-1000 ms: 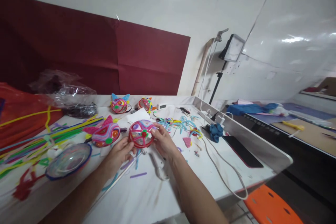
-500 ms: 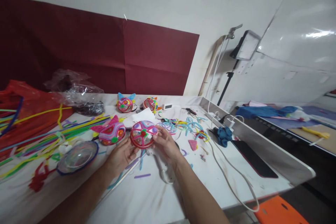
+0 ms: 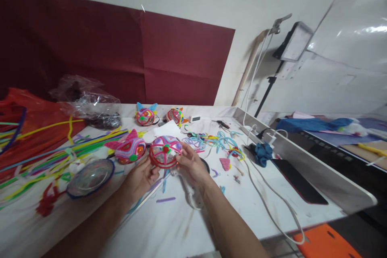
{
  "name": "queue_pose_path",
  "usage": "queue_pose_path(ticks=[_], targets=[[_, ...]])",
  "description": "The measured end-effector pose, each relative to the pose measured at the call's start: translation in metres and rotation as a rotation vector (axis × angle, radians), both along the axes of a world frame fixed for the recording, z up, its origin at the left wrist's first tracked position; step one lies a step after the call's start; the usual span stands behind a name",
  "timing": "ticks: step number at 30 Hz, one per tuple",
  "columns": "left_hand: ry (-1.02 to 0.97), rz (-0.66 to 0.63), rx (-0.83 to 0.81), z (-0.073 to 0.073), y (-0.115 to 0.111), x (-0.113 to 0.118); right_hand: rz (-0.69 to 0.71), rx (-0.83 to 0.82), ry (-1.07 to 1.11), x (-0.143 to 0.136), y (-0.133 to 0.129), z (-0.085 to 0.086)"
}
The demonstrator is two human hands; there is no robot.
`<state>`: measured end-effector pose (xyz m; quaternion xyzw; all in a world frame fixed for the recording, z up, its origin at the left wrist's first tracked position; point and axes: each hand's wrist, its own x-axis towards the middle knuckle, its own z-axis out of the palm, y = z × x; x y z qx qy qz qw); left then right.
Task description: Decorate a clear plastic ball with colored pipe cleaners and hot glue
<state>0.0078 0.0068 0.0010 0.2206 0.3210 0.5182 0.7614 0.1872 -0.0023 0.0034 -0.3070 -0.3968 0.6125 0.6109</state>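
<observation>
A clear round ball [image 3: 165, 152] trimmed with pink, red and purple fuzzy strips and a green dot is held above the table. My left hand [image 3: 140, 179] has its curled fingers at the ball's lower left. My right hand [image 3: 191, 165] grips the ball's right side between thumb and fingers. Just left of the ball sits a striped pink fish-like piece [image 3: 130, 150] with orange and green dots. Two more decorated balls, one with blue ears [image 3: 146, 116] and one with orange tips [image 3: 174, 116], stand at the back.
On the left lie a clear bowl [image 3: 91, 178], a red bag [image 3: 33, 117] and many fuzzy sticks [image 3: 90, 145]. Tangled scraps [image 3: 217, 142], a pink triangle [image 3: 225, 164], a blue cloth flower [image 3: 262, 154], white cables [image 3: 269, 197] and a black slab [image 3: 299, 181] are at right.
The view has shifted slightly, so the wall and lamp sit higher and farther right. Both hands still hold the ball, which looks tilted a little differently.
</observation>
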Motion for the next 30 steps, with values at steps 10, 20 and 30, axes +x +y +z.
queue_pose_path(ticks=[10, 20, 30], targets=[[-0.044, 0.013, -0.005, -0.004, 0.002, 0.000, 0.021, -0.039, 0.014, -0.004, 0.001, -0.007], [-0.112, 0.056, 0.007, -0.012, 0.008, -0.002, 0.009, -0.061, 0.012, -0.006, 0.000, -0.006], [-0.213, 0.094, 0.087, -0.007, 0.002, 0.001, -0.024, -0.032, -0.036, -0.011, 0.001, -0.017]])
